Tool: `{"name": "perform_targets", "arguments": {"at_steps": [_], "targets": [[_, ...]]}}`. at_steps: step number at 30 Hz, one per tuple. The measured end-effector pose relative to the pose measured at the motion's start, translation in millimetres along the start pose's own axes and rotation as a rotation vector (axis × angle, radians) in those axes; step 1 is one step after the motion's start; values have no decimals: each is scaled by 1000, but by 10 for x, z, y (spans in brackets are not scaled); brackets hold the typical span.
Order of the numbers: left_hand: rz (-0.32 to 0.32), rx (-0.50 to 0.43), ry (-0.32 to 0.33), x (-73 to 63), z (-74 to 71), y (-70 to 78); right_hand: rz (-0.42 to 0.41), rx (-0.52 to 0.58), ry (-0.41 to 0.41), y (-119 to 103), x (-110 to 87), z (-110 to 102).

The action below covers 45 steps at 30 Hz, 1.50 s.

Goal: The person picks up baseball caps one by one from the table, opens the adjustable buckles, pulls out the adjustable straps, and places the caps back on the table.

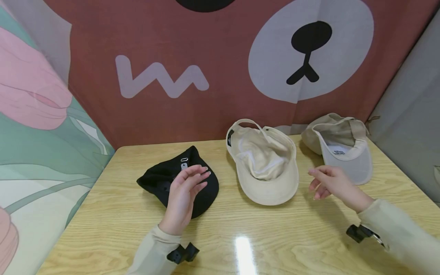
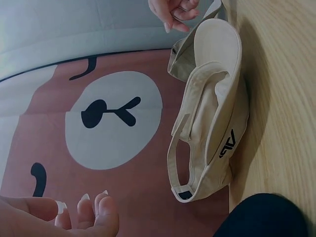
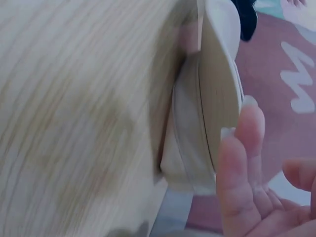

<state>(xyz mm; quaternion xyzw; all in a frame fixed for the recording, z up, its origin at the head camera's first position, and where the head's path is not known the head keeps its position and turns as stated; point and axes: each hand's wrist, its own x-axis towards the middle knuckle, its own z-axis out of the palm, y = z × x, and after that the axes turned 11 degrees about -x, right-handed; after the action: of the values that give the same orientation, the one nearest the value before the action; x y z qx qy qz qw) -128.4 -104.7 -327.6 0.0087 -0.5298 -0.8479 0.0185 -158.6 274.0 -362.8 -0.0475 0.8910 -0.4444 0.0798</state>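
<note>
A black cap [image 1: 158,175] lies on the left of the wooden table, with white marks on its crown. Above it hovers my left hand [image 1: 183,198], fingers loosely bent and holding nothing. In the middle a cream cap [image 1: 268,189] rests upside down, its inside and back strap showing; a dark logo marks its side in the left wrist view. Farther right is a khaki cap [image 1: 316,133] with a greyish brim, also turned up. My right hand [image 1: 331,183] hangs just in front of that brim, its fingers relaxed around nothing. Whether it touches the brim is hard to see.
The light wood table [image 1: 227,229] runs back to a reddish-brown cloth [image 1: 220,110] printed with a bear face. A grey cloth [image 1: 412,95] hangs along the right side, a flowered one [image 1: 31,152] along the left. Small black devices sit on both wrists.
</note>
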Motion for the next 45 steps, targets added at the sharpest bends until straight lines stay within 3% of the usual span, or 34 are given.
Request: {"name": "perform_targets", "arguments": {"at_steps": [8,17,20,30,39,45], "targets": [[-5,-5,6,-7,-7,-11,-60,-114,245,231,-27,-284],[-3,-8,-4,-9,-9,-16,-26,-379,381,444,6,-446],[-4,-6,-5,-11,-9,-20,9,-436,380,498,20,-498],[-7,4,-8,-25,-18,-28,179,-440,311,686,90,-698],[-11,6,-11,-21,-13,-36,276,-324,205,820,132,-788],[-13,10,-15,-22,-16,-50,302,-313,203,901,169,-819]]}}
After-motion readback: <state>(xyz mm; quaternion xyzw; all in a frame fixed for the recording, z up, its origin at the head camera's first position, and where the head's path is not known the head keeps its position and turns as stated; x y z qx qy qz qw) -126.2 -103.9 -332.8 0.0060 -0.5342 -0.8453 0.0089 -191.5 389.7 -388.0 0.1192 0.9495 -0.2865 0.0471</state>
